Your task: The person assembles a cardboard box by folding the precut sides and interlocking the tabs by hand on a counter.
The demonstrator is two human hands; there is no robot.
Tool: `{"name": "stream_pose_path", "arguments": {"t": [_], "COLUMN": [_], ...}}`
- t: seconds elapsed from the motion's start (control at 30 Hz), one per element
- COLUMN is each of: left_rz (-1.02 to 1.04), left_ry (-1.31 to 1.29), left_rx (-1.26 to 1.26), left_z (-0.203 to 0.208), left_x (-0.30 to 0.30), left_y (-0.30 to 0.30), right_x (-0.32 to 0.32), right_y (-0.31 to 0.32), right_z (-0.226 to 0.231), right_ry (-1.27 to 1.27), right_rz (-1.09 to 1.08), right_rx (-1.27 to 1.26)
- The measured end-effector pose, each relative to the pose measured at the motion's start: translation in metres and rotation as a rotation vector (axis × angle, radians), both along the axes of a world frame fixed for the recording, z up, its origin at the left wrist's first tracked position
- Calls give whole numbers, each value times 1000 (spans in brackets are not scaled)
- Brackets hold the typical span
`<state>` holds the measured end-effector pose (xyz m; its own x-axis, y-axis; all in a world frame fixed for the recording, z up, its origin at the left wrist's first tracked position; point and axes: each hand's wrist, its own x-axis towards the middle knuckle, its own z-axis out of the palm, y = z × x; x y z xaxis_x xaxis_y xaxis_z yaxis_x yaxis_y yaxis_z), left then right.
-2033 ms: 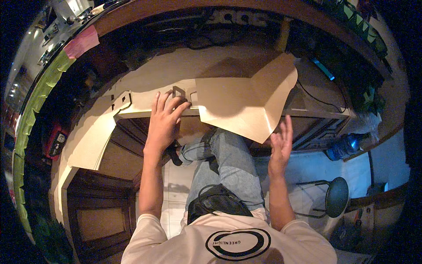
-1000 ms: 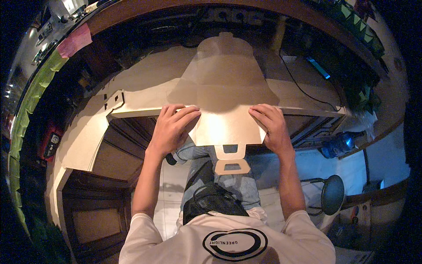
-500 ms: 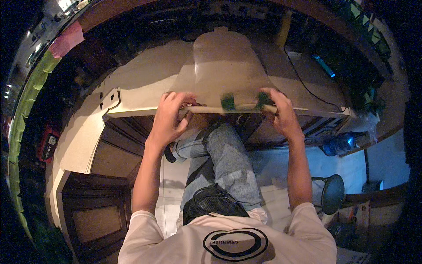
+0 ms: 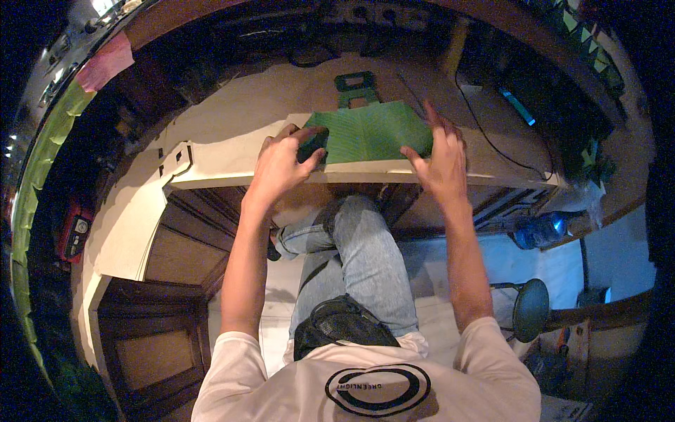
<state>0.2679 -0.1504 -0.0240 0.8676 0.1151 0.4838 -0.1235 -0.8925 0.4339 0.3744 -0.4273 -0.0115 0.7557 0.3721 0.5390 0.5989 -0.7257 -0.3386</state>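
At the near edge of a pale cardboard-covered worktop [image 4: 232, 119], a green printed cardboard piece [image 4: 369, 130] is lying flat, its leaf-like pattern facing up. A slotted green tab [image 4: 354, 86] is seen at its far side, pointing away from the person. The left hand [image 4: 281, 165] is laid on the left end of the green piece, with the thumb and forefinger spread and the fingertips pressed down onto its corner; the piece is pinned rather than gripped. The right hand [image 4: 439, 165] is set on the right end, fingers extended and splayed, the palm resting over the table edge; nothing is enclosed by it. Whether the thumbs are hooked under the board edge cannot be told from this view.

Beneath the green piece, a large tan cardboard sheet [image 4: 204, 158] with notched cut-outs is spread along the table, and a further tan panel [image 4: 123, 225] is hanging down at the left. Below the table edge, a knee in blue jeans [image 4: 358, 246] is raised, and a black waist bag [image 4: 337, 327] is worn against a white shirt. To the right, a blue water bottle [image 4: 541, 228] is lying near the table, and a round stool [image 4: 529, 309] is standing on the floor. A red device [image 4: 74, 228] is seen at the far left, well apart from both hands.
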Motion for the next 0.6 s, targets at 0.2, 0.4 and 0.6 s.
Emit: {"name": "stream_pose_path", "arguments": {"t": [0.2, 0.4, 0.6], "left_rz": [-58, -68, -89], "left_ry": [29, 53, 84], "left_rx": [-31, -74, -172], "left_z": [-2, 7, -2], "left_x": [1, -7, -4], "left_y": [-2, -1, 2], "right_x": [-90, -102, -77], "right_y": [44, 94, 34], "right_z": [-38, -65, -61], "right_ry": [165, 123, 183], "right_rz": [256, 327, 177], "right_rx": [96, 36, -68]}}
